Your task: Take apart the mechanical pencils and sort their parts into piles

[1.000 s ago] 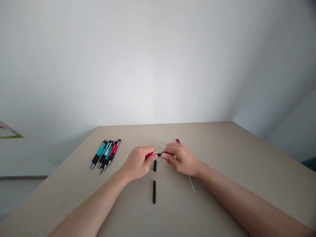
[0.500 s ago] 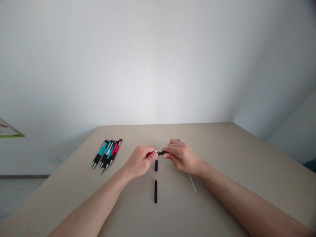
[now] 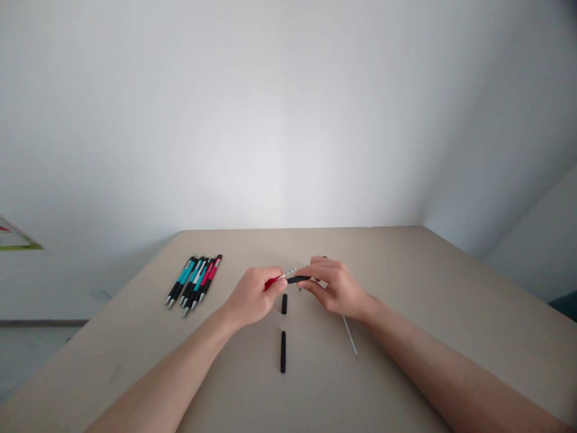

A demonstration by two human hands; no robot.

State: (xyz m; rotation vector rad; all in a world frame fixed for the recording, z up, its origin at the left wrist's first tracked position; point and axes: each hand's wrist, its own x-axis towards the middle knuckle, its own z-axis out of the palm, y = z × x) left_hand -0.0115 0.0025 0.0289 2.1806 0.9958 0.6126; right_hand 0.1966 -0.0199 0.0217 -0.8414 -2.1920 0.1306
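Observation:
My left hand (image 3: 255, 296) is closed around a red pen barrel (image 3: 270, 282), thumb and fingers pinching it. A slim whitish piece (image 3: 291, 273) with dark marks sticks out from that side towards my right hand. My right hand (image 3: 336, 287) pinches a short black tube-like pen part (image 3: 297, 279) whose near end reaches my left thumb. Whether the two parts join is hidden by the fingers. Below the hands lie a short black tube (image 3: 284, 304) and a longer black tube (image 3: 283, 352). A thin pale ink refill (image 3: 350, 337) emerges from beneath my right hand.
A row of several pens (image 3: 193, 285) with turquoise, white and red barrels lies at the left of the beige table (image 3: 387, 252). The white wall (image 3: 288, 150) rises behind the table's far edge. A framed sign (image 3: 18, 237) is at the far left.
My right fingers have shifted slightly on the black pen part, so more of it shows. A tiny item on the table has come into sight beneath them. My left hand keeps its hold.

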